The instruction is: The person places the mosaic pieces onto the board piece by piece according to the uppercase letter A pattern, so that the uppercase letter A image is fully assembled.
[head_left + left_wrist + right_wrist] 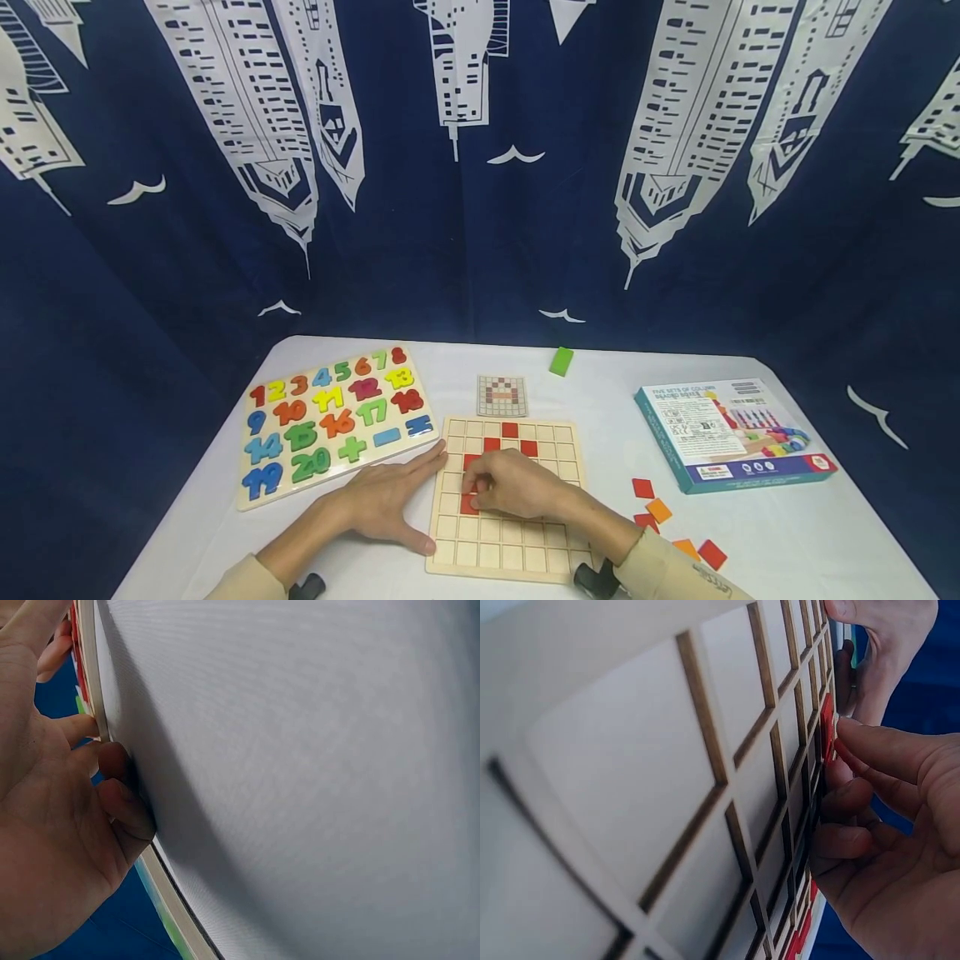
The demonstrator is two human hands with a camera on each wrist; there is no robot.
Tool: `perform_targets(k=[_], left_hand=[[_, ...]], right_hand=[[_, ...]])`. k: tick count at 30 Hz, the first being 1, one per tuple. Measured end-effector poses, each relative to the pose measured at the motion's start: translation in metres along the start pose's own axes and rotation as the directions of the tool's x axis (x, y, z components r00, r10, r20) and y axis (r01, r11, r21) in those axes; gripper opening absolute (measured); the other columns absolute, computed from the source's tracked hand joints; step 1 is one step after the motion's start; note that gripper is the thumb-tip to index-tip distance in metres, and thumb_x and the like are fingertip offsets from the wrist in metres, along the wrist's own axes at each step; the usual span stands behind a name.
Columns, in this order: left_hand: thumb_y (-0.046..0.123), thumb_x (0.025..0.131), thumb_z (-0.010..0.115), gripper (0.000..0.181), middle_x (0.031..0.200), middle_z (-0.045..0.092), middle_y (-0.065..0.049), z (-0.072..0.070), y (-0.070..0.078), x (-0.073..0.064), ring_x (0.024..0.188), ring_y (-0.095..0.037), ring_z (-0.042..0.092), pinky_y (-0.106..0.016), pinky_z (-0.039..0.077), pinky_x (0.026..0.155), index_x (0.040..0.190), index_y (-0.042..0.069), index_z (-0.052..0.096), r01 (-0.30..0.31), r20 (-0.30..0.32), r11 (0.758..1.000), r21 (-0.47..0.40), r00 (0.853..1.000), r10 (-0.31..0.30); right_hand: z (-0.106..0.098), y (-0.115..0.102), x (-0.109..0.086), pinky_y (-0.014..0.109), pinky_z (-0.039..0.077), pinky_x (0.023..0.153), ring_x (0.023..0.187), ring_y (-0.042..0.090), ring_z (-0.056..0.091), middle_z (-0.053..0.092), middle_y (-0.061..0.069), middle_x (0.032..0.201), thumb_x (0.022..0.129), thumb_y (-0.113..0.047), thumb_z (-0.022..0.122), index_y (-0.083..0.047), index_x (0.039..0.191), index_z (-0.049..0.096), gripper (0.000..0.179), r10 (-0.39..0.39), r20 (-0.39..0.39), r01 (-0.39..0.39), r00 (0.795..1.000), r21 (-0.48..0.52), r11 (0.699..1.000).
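A wooden grid board (517, 554) lies flat, with several red square tiles (510, 430) in its cells. My right hand (517, 486) is over the board's left middle, thumb and forefinger pinching a red tile (828, 727) at a cell; the other fingers curl in and partly hide the tiles there. My left hand (386, 500) lies spread along the board's left side. Its fingertips and thumb touch the edge, as the left wrist view (67, 802) of the hand partly shows. A small printed card (502, 396) with a coloured grid pattern lies just beyond the board.
Loose red and orange tiles (658, 510) lie right of the board, near my right forearm. A wooden number puzzle (315, 417) stands left, close to my left hand. A boxed toy set (735, 433) lies at the right, and a green block (561, 362) near the table's far edge.
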State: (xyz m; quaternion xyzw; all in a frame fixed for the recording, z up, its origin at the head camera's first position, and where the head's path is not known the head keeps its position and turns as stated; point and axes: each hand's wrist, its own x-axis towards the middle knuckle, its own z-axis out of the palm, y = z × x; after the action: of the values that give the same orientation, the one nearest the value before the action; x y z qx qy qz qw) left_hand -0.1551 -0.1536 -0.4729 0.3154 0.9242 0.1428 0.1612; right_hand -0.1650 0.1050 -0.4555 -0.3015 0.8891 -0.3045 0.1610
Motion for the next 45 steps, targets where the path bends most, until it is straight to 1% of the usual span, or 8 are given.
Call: perform_targets(k=[3, 8, 17, 22, 29, 34, 38, 45], left_hand=[[0.089, 0.067, 0.062, 0.121, 0.17, 0.007, 0.009, 0.0, 0.0, 0.0, 0.138, -0.032, 0.046, -0.056, 0.044, 0.102, 0.162, 0.025, 0.022, 0.0, 0.003, 1.0, -0.005, 1.0, 0.0], [0.089, 0.067, 0.063, 0.122, 0.17, 0.007, 0.009, 0.0, 0.0, 0.001, 0.139, -0.033, 0.045, -0.058, 0.043, 0.103, 0.162, 0.026, 0.022, 0.001, 0.005, 1.0, -0.012, 1.0, -0.001], [0.088, 0.066, 0.064, 0.123, 0.17, 0.006, 0.007, 0.0, -0.001, 0.003, 0.14, -0.036, 0.044, -0.057, 0.043, 0.103, 0.162, 0.026, 0.02, 0.0, 0.002, 1.0, -0.006, 1.0, 0.0], [0.089, 0.066, 0.063, 0.123, 0.17, 0.006, 0.008, 0.0, 0.0, 0.003, 0.14, -0.036, 0.044, -0.059, 0.042, 0.103, 0.162, 0.027, 0.02, 0.008, 0.008, 1.0, -0.008, 1.0, -0.008], [0.09, 0.065, 0.062, 0.124, 0.17, 0.005, 0.008, 0.0, -0.001, 0.003, 0.143, -0.036, 0.04, -0.061, 0.04, 0.105, 0.163, 0.027, 0.019, 0.01, 0.01, 1.0, -0.01, 1.0, -0.01], [0.09, 0.065, 0.061, 0.123, 0.17, 0.005, 0.009, 0.002, -0.001, 0.003, 0.141, -0.035, 0.043, -0.06, 0.041, 0.104, 0.162, 0.027, 0.02, 0.01, 0.01, 1.0, -0.009, 1.0, -0.01], [0.09, 0.065, 0.061, 0.123, 0.17, 0.005, 0.009, 0.002, -0.001, 0.003, 0.141, -0.035, 0.043, -0.06, 0.041, 0.104, 0.163, 0.027, 0.019, 0.01, 0.009, 1.0, -0.008, 1.0, -0.01], [0.091, 0.065, 0.061, 0.124, 0.17, 0.005, 0.009, 0.002, -0.001, 0.002, 0.142, -0.034, 0.042, -0.059, 0.042, 0.103, 0.163, 0.028, 0.019, 0.014, 0.011, 1.0, -0.009, 1.0, -0.014]], right_hand=[[-0.003, 0.001, -0.001, 0.021, 0.046, 0.062, 0.066, 0.003, 0.053, 0.06, -0.012, 0.07, 0.087, -0.016, 0.078, -0.024, 0.091, 0.074, 0.011, 0.003, 0.003, -0.003, 1.0, 0.019, 1.0], [-0.008, 0.006, -0.004, 0.021, 0.047, 0.064, 0.07, 0.003, 0.054, 0.061, -0.012, 0.075, 0.088, -0.015, 0.077, -0.022, 0.094, 0.074, 0.01, -0.018, 0.004, 0.017, 1.0, 0.047, 0.999], [-0.024, 0.019, -0.016, 0.022, 0.046, 0.065, 0.072, 0.004, 0.053, 0.063, -0.008, 0.076, 0.089, -0.013, 0.076, -0.017, 0.095, 0.075, 0.008, -0.027, -0.027, 0.029, 0.999, 0.072, 0.997], [-0.035, 0.031, -0.029, 0.025, 0.047, 0.069, 0.075, 0.008, 0.054, 0.062, -0.009, 0.079, 0.09, -0.015, 0.076, -0.018, 0.098, 0.074, 0.008, 0.006, -0.036, -0.003, 0.999, 0.073, 0.997], [-0.049, 0.05, -0.047, 0.024, 0.046, 0.068, 0.077, 0.009, 0.053, 0.059, -0.008, 0.078, 0.09, -0.015, 0.076, -0.017, 0.097, 0.073, 0.007, 0.046, -0.075, -0.042, 0.996, 0.051, 0.998], [-0.058, 0.061, -0.06, 0.024, 0.046, 0.066, 0.077, 0.01, 0.053, 0.061, -0.008, 0.082, 0.09, -0.016, 0.076, -0.017, 0.1, 0.074, 0.01, 0.09, -0.099, -0.085, 0.991, 0.05, 0.995], [-0.063, 0.068, -0.068, 0.023, 0.046, 0.065, 0.076, 0.011, 0.054, 0.063, -0.007, 0.085, 0.089, -0.012, 0.075, -0.016, 0.1, 0.073, 0.012, 0.115, -0.114, -0.109, 0.987, 0.061, 0.992], [-0.07, 0.079, -0.078, 0.024, 0.045, 0.064, 0.073, 0.011, 0.052, 0.062, -0.008, 0.085, 0.089, -0.013, 0.075, -0.019, 0.1, 0.074, 0.013, 0.171, -0.152, -0.166, 0.973, 0.05, 0.985]])
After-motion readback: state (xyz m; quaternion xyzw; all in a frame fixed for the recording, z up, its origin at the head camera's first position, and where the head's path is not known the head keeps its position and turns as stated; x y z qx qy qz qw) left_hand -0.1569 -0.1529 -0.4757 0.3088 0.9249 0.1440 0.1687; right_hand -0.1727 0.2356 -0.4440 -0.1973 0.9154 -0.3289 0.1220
